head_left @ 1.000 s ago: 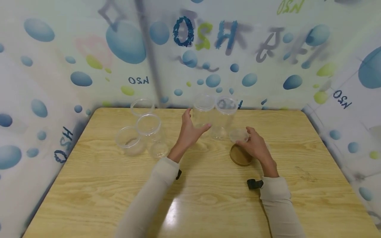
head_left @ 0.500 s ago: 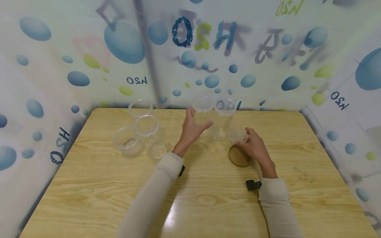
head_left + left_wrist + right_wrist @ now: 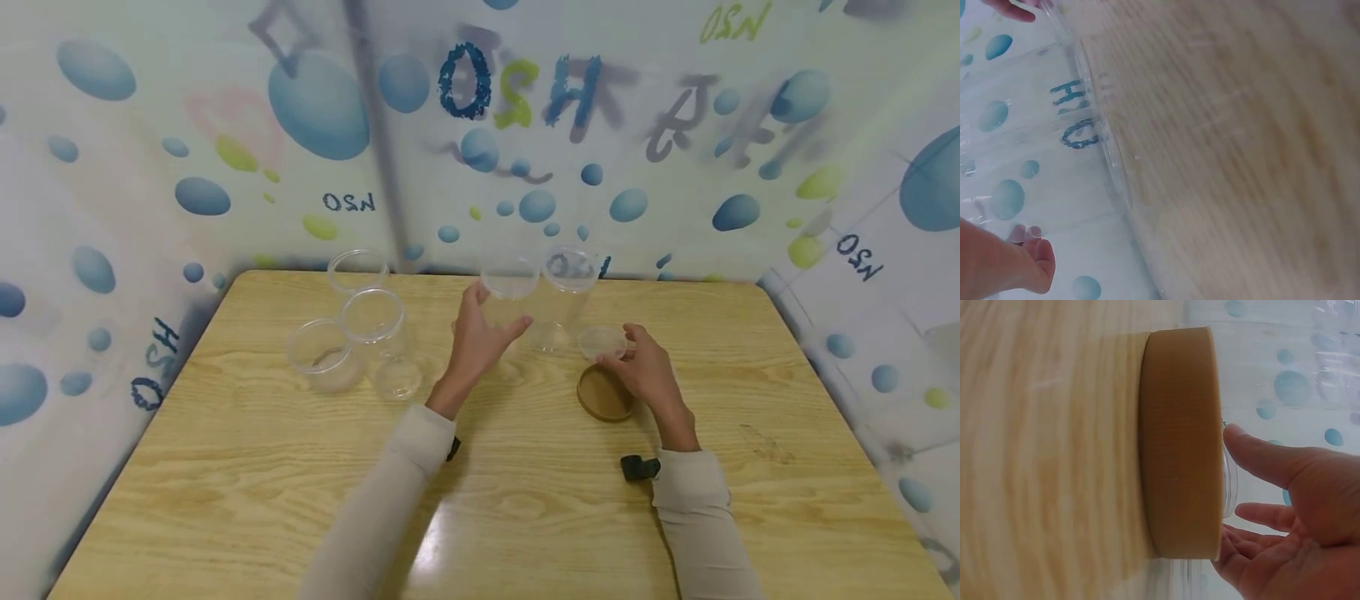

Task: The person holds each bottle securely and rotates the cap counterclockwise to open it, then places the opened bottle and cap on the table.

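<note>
My left hand (image 3: pixel 480 337) curls round a clear plastic jar (image 3: pixel 510 287), thumb to its right and fingers at its far left. In the left wrist view its fingertips (image 3: pixel 1034 234) show through the clear wall. My right hand (image 3: pixel 647 364) is at a low clear round dish (image 3: pixel 600 342), thumb at the near edge and fingers at the right edge. A brown round lid (image 3: pixel 604 393) lies on the table just in front of that dish. The right wrist view shows the lid (image 3: pixel 1180 444) edge-on, partly hiding the dish.
A second tall clear jar (image 3: pixel 567 292) stands right beside the held one. At the left are several more clear containers: a tall jar (image 3: pixel 375 321), a low one (image 3: pixel 324 354) and one at the back (image 3: pixel 358 271). A patterned wall (image 3: pixel 480 200) rises behind the table (image 3: pixel 525 500).
The jar in my left hand has come down and a little nearer, its rim now lower than the neighbouring jar's. My right hand, the dish and the brown lid stay in place.
</note>
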The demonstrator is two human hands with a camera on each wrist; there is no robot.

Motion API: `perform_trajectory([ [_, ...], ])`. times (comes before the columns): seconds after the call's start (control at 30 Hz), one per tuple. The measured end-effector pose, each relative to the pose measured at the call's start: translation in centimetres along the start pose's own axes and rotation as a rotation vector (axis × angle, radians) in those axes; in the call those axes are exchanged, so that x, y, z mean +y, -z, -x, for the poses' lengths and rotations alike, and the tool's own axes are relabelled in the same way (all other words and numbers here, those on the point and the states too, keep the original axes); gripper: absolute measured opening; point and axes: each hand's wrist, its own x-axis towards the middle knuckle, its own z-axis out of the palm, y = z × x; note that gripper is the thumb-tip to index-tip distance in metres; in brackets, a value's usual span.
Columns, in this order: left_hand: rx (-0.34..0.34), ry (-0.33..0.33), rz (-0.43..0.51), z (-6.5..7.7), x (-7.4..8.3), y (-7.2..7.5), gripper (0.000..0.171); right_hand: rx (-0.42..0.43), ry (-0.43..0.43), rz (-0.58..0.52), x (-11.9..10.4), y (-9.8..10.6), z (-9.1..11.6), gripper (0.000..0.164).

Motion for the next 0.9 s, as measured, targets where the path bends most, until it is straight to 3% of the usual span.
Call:
perform_trajectory([
  [0.17,-0.015,0.011,0.033,1.3,0.2,1.0,0.085,0.006,0.001,0.012,0.0,0.0,0.0,0.071],
  [0.53,-0.042,-0.049,0.101,4.0,0.2,2.9,0.085,0.023,0.006,0.035,0.2,-0.2,0.0,0.067],
  [0.73,-0.046,-0.098,0.069,5.1,0.5,3.3,0.087,0.025,0.038,0.062,0.2,-0.3,-0.1,0.063],
  [0.9,-0.041,-0.095,0.035,5.5,0.8,3.7,0.089,0.007,0.044,0.083,0.3,-0.4,-0.1,0.064],
])
